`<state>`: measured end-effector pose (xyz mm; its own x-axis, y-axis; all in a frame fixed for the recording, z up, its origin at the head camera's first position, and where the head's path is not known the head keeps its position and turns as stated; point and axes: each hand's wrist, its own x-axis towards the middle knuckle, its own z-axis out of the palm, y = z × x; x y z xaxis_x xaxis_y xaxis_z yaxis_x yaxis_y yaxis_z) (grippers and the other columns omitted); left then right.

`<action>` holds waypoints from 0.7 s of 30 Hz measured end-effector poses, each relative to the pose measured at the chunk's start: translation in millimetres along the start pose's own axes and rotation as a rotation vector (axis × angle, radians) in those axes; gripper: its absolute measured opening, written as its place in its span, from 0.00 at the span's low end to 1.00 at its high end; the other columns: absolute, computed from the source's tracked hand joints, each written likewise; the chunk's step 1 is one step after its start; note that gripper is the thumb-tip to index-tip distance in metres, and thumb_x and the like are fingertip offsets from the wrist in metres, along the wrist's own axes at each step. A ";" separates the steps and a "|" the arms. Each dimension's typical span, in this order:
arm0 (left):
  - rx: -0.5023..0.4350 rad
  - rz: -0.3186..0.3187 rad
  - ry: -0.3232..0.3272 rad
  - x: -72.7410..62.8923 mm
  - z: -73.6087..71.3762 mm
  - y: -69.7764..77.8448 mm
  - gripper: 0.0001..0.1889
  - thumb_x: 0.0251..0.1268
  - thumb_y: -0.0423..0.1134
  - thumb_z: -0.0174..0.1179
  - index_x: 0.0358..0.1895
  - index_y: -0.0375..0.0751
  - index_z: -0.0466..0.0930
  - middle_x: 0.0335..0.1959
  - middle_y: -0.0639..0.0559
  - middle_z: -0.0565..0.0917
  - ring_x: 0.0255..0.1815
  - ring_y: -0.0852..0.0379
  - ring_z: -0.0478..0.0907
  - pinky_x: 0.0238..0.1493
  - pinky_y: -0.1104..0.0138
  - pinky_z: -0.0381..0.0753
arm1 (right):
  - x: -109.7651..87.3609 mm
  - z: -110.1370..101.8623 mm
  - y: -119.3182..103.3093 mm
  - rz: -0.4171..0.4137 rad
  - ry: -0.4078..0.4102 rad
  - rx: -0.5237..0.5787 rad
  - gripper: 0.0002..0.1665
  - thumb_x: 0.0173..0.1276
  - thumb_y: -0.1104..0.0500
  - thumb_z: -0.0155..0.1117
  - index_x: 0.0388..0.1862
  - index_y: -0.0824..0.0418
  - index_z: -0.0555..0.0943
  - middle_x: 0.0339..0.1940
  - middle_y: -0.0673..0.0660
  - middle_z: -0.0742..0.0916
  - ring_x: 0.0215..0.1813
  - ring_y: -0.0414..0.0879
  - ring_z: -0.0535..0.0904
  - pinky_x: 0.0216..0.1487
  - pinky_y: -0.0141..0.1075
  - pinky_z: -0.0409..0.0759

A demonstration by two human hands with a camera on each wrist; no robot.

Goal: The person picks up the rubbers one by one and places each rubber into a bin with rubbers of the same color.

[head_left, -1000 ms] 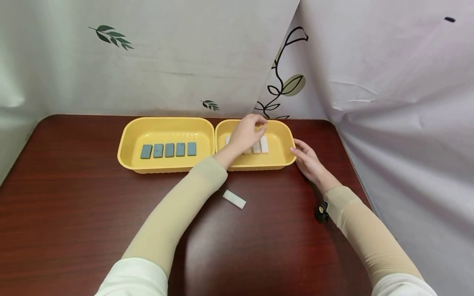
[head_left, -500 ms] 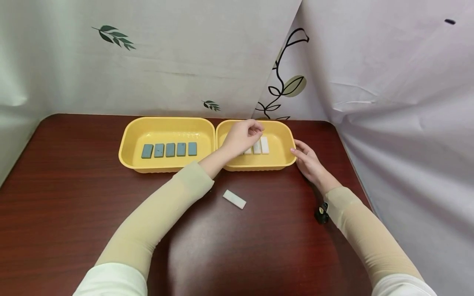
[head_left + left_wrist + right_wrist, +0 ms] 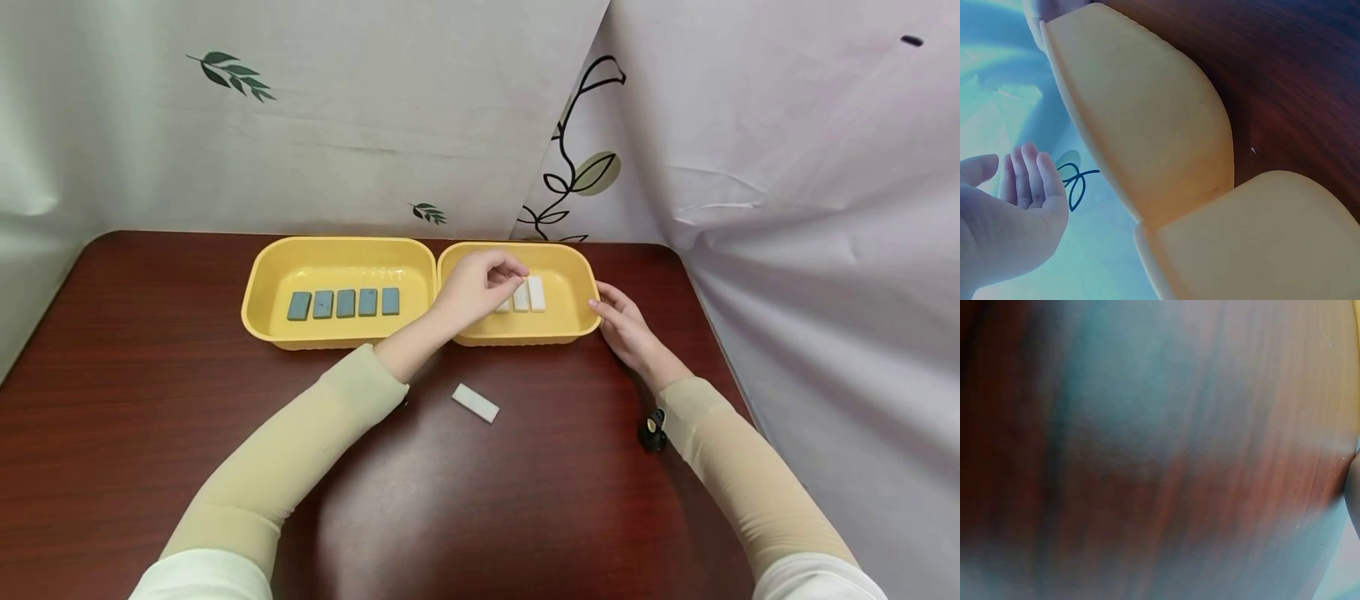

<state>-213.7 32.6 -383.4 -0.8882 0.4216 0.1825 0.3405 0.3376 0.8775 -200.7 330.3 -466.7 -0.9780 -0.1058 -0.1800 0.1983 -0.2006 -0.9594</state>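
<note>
My left hand (image 3: 474,290) hangs over the right-hand yellow tray (image 3: 567,290), fingers loosely bent with nothing between them. In the left wrist view the left hand (image 3: 1019,219) shows a gap between thumb and fingers. Inside that tray stands a row of white rectangular blocks (image 3: 536,294), partly hidden behind the hand. My right hand (image 3: 628,329) grips the tray's right end, thumb on the rim and fingers around the outside. Only a bit of the right hand (image 3: 1354,490) shows at the edge of the right wrist view.
A second yellow tray (image 3: 337,333) adjoins on the left, with several blue-grey blocks (image 3: 345,304) in a row. One loose white block (image 3: 476,403) lies on the dark red wooden table (image 3: 525,500) in front. A pale patterned curtain (image 3: 315,167) closes off the back.
My left hand has drawn back to the left and toward me, uncovering more of the white blocks. The right hand keeps its hold on the tray.
</note>
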 end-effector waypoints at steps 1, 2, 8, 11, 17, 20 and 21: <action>-0.005 0.004 0.000 -2.4 -1.1 0.4 0.09 0.74 0.31 0.63 0.52 0.33 0.88 0.50 0.40 0.90 0.51 0.47 0.88 0.57 0.61 0.87 | -0.1 0.0 -0.2 -0.001 -0.001 -0.001 0.21 0.81 0.71 0.48 0.69 0.64 0.68 0.53 0.46 0.84 0.54 0.36 0.82 0.57 0.24 0.80; -0.009 0.007 0.000 -4.9 -2.1 0.9 0.09 0.74 0.31 0.63 0.51 0.33 0.88 0.50 0.40 0.90 0.51 0.46 0.88 0.57 0.61 0.87 | -0.2 0.1 -0.4 -0.002 0.000 -0.001 0.21 0.81 0.71 0.48 0.69 0.64 0.68 0.53 0.46 0.84 0.54 0.36 0.82 0.57 0.24 0.80; -0.032 0.008 -0.019 -20.6 -7.6 -0.7 0.07 0.72 0.30 0.64 0.48 0.33 0.88 0.48 0.41 0.91 0.47 0.47 0.88 0.53 0.62 0.87 | -0.8 -0.4 -1.0 -0.008 -0.007 0.010 0.18 0.82 0.71 0.48 0.66 0.61 0.70 0.54 0.46 0.85 0.54 0.36 0.83 0.57 0.24 0.80; -0.036 0.012 -0.031 -28.3 -9.6 -2.1 0.07 0.72 0.29 0.63 0.47 0.33 0.88 0.47 0.41 0.91 0.46 0.47 0.88 0.52 0.62 0.88 | -1.0 -0.4 -0.5 -0.018 -0.009 0.019 0.18 0.82 0.72 0.47 0.63 0.58 0.73 0.53 0.46 0.85 0.54 0.36 0.83 0.57 0.24 0.80; -0.021 -0.009 -0.057 -43.5 -10.1 -6.2 0.07 0.73 0.30 0.62 0.47 0.34 0.89 0.45 0.43 0.91 0.45 0.50 0.88 0.51 0.63 0.88 | -0.2 0.0 0.7 -0.026 -0.008 0.025 0.19 0.81 0.72 0.46 0.60 0.55 0.75 0.52 0.46 0.85 0.54 0.36 0.82 0.56 0.25 0.80; -0.027 -0.025 -0.073 -51.8 -8.5 -8.7 0.07 0.73 0.31 0.63 0.47 0.36 0.89 0.45 0.44 0.92 0.43 0.51 0.88 0.50 0.63 0.88 | -0.2 0.0 0.7 -0.021 -0.009 0.028 0.18 0.82 0.72 0.47 0.61 0.56 0.74 0.53 0.47 0.85 0.54 0.37 0.82 0.56 0.25 0.81; -0.032 -0.028 -0.078 -54.8 -8.0 -9.1 0.07 0.73 0.31 0.63 0.47 0.36 0.89 0.45 0.44 0.92 0.43 0.51 0.88 0.50 0.62 0.88 | -0.2 0.0 0.7 -0.019 -0.010 0.028 0.18 0.82 0.72 0.47 0.61 0.56 0.74 0.53 0.47 0.85 0.54 0.37 0.82 0.56 0.25 0.81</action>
<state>-170.6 -0.3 -397.8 -0.8698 0.4776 0.1238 0.3052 0.3236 0.8956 -200.4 330.2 -467.4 -0.9809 -0.1112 -0.1596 0.1816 -0.2299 -0.9561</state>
